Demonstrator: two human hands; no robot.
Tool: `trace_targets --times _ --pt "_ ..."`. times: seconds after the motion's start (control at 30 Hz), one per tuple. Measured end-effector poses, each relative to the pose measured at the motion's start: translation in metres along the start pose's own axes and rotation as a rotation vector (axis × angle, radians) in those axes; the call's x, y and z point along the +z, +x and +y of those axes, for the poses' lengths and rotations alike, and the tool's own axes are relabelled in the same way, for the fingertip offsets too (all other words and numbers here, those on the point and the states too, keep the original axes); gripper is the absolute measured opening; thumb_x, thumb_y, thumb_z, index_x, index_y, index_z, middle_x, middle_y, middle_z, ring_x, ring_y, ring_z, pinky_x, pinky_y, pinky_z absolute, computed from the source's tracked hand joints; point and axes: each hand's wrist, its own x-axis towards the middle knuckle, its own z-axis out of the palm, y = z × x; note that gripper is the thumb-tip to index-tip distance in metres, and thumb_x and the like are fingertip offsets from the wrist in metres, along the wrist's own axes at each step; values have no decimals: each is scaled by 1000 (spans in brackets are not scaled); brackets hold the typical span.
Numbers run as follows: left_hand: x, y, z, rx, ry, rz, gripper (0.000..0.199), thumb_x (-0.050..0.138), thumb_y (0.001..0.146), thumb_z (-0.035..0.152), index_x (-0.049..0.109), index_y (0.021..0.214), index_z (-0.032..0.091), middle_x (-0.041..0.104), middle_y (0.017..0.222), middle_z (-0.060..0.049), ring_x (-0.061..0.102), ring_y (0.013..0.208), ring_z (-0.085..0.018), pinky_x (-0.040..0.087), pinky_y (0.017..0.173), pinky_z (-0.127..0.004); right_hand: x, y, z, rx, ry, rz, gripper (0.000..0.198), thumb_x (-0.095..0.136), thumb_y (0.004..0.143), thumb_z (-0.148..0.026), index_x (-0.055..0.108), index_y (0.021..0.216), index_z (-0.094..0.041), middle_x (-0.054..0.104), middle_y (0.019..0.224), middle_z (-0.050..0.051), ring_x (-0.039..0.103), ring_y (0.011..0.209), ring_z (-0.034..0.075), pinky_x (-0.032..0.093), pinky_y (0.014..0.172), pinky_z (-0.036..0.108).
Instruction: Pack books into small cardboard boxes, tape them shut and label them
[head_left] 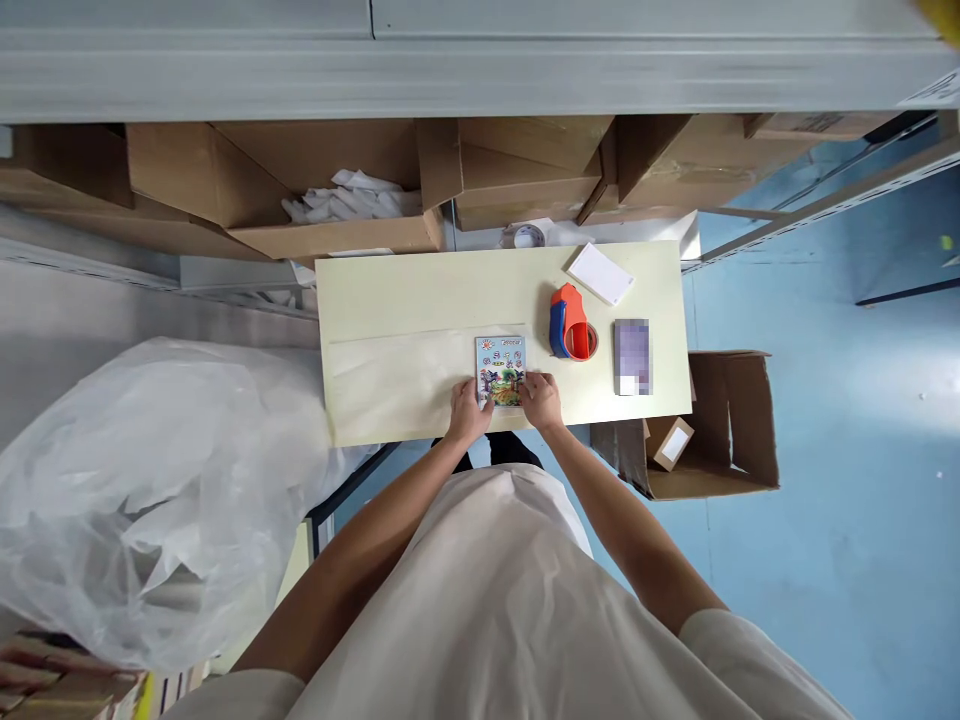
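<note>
One book (pixel 501 358) held from both sides

The left hand (pixel 465 410) and the right hand (pixel 541 402) hold the book low, near its bottom corners; the left fingers are bent together at the left edge, with the thumb at the cover; the right fingers are also close together, clamped with the thumb on the right edge; how far the fingers go under it, one cannot tell. For good holding, both hands should probably press equally; the thumbs should rest only near the border, so that the cover is not bent; the sheet (pixel 397 375), which seems to lie under the book, looks thin and could crease, so a light lift may be safer than a pull.

The book is at the near side of the table (pixel 420 290); the tape dispenser (pixel 570 310) is to the right, apart from it. It looks small, flat and rectangular; the cover is light blue above, with little drawn figures, and has a colourful picture below; the print is too small for reading.
</note>
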Motion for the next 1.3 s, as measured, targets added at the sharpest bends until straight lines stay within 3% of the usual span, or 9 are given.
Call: trace_targets --times 0.07,0.17,0.4,0.47,0.6,0.77,0.9,1.1,1.3 --pt "-1 -7 3 126 114 18 59 61 74 19 43 130 11 44 128 -19 41 123 -31 37 102 -46 1 -5 4 -62 -30 78 41 54 77 -22 56 117 -16 52 121 17 47 118 30 39 97 47" --pt "-4 -14 5 292 243 -89 58 58 76 20 42 131 14 40 133 -19 39 126 -32 36 102 -48 3 -10 7 -31 58 111 58 54 76 -25 41 131 -16 42 134 19 36 128 32 35 101 52" --pt "-7 -17 5 256 436 -242 61 58 76 20 38 134 12 32 140 -20 39 124 -34 41 97 -46 -2 3 -9 298 406 -63 84 63 65 -36 29 140 -17 45 131 19 60 94 25 51 78 40" --pt "-9 -16 6 246 453 -264 61 57 77 21 38 134 12 31 140 -20 40 123 -34 41 96 -46 -8 10 -13 354 508 -98 81 67 59 -35 39 133 -19 58 116 14 61 91 24 51 76 38" --pt "-12 -15 7 253 437 -265 60 56 78 21 38 134 13 31 140 -19 36 128 -33 39 99 -46 -20 20 -12 322 649 -249 44 69 53 -34 64 93 -17 68 84 5 62 83 23 48 75 37" --pt "-12 -15 0 280 351 -259 61 56 79 22 35 136 14 31 139 -19 33 129 -32 37 101 -47 -25 21 -11 289 756 -305 35 73 50 -33 61 80 -19 68 81 3 61 78 20 49 73 34" --pt "-6 -12 -1 299 262 -248 66 59 76 22 35 137 15 31 139 -18 32 130 -33 34 103 -47 -26 18 -13 350 691 -224 32 73 49 -31 56 74 -19 64 72 1 58 66 17 49 63 32" --pt "12 1 33 289 -15 -252 64 62 76 36 42 133 17 31 139 -18 29 132 -34 28 107 -50 -45 14 -12 281 632 -58 31 69 58 -37 55 79 -19 64 76 2 58 64 16 50 61 32" --pt "-1 -2 62 178 -501 -349 61 42 86 55 41 133 16 47 126 -17 55 107 -24 49 84 -36 -47 3 -39 159 585 -151 35 69 64 -42 55 89 -21 65 87 4 62 74 18 52 64 33"
